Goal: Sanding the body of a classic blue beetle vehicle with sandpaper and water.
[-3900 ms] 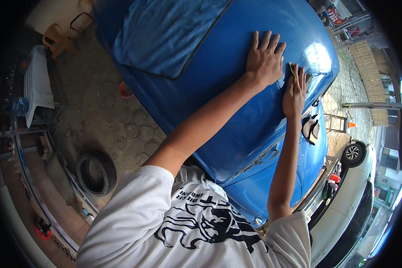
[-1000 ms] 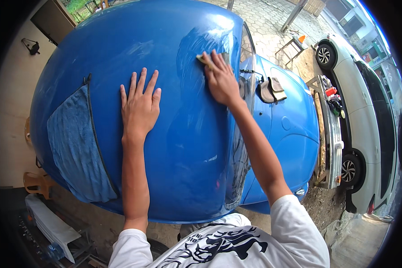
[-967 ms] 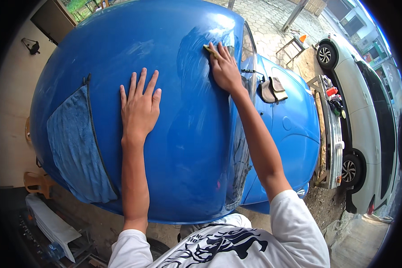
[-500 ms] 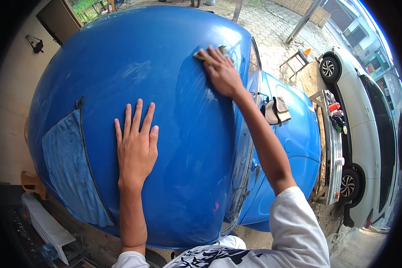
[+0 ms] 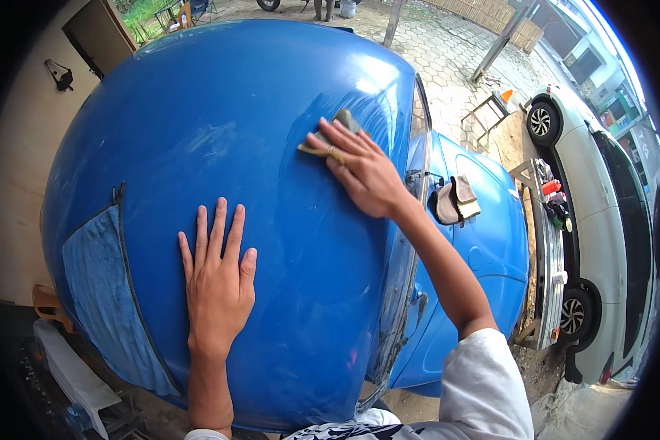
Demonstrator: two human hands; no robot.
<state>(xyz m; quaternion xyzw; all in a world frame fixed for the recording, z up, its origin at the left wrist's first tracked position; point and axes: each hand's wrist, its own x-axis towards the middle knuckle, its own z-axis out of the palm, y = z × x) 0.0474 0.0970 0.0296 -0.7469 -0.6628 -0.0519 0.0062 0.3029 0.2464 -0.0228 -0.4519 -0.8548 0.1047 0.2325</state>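
The glossy blue roof of a car [image 5: 198,103] fills the middle of the view. Flat on it, with fingers stretched out, lies my left hand [image 5: 216,282]. My right hand [image 5: 363,169] presses a folded yellowish-grey cloth [image 5: 348,121] onto the roof near its windshield side; parts of the cloth stick out past the fingers. Streaks and a hazy, smeared patch surround this cloth. Left of my left hand, a blue towel [image 5: 103,293] with a dark edge is spread over the roof's curve.
A folded grey-and-cream cloth [image 5: 456,199] rests on the blue hood [image 5: 480,242] at right. Beyond it stand a bench [image 5: 546,257] with bottles and a white car [image 5: 601,198]. A small table [image 5: 489,114] stands on the paving; an orange chair [image 5: 50,304] is at lower left.
My right hand has drawn the cloth nearer and slightly left across the roof. The left hand sits slightly lower in the view, still flat; the whole view has shifted a little.
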